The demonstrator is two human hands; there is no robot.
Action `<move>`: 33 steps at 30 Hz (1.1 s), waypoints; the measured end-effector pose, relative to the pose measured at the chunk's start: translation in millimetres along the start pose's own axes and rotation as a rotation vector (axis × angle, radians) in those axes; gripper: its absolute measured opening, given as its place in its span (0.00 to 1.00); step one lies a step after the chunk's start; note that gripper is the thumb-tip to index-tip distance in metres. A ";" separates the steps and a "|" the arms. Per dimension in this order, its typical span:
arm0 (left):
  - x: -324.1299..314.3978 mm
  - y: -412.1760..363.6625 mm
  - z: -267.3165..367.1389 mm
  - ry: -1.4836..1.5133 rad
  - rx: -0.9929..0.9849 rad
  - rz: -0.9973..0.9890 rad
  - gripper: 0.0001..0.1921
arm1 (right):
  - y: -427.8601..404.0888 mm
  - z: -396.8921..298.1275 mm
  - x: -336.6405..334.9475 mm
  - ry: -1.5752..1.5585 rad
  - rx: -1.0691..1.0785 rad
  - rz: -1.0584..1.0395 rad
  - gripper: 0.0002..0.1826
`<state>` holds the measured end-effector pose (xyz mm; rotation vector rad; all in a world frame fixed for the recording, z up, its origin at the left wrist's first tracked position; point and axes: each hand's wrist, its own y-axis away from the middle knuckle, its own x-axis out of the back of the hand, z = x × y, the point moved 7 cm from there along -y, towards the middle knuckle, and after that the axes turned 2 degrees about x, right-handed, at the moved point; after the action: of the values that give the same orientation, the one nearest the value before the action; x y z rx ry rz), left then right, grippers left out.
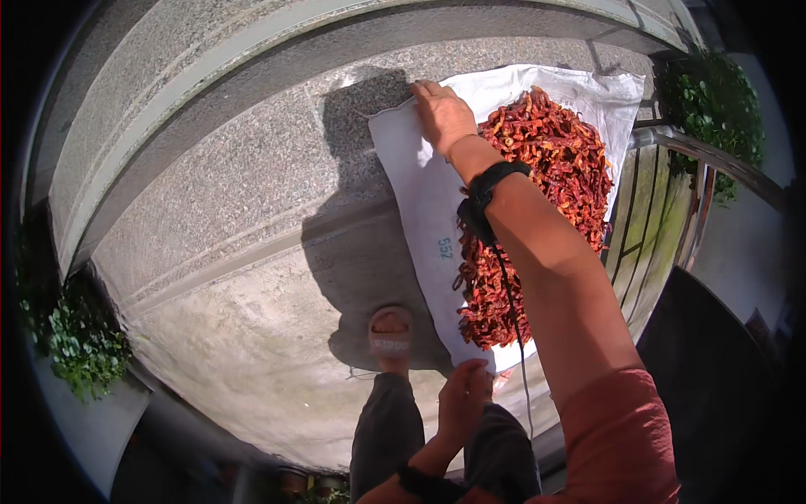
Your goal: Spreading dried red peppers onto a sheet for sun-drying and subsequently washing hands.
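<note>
A white woven cloth or sack (412,183), with faint green printing, lies across a stone step and the lower concrete. Dried red chili peppers (560,164) are heaped along its middle and right part. My right hand (444,113) reaches to the far left edge of the cloth, with its fingertips closed around that edge. My left hand (465,400) pinches the near edge of the cloth, just in front of my legs. My right forearm hides part of the peppers. Dark straps circle both wrists, and a thin cable hangs from the right one.
Stone steps (252,157) rise on the far side. A metal railing (724,151) stands at the right, beside a leafy plant (715,107). Another plant (85,340) is at the left. My sandalled foot (390,327) is on the concrete left of the cloth.
</note>
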<state>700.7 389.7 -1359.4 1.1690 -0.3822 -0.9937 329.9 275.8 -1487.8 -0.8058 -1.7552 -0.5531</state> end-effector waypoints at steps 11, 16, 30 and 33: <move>5.0 -11.0 21.7 -0.092 0.060 0.016 0.09 | -21.9 -5.8 -21.8 0.019 -0.219 -0.284 0.11; -1.7 -11.9 25.1 -0.021 -0.034 -0.021 0.09 | -14.3 -32.7 42.5 -0.400 0.076 0.191 0.23; -27.1 -3.9 7.9 -0.028 -0.005 -0.058 0.09 | 143.2 177.1 67.0 -0.066 -0.875 -0.330 0.55; -35.1 -3.7 7.1 -0.078 -0.040 -0.055 0.08 | 130.1 148.1 52.8 -0.229 -0.745 -0.325 0.55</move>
<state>675.0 413.8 -1352.0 1.1114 -0.3922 -1.0928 323.1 479.7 -1487.2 -1.1240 -1.9113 -1.4317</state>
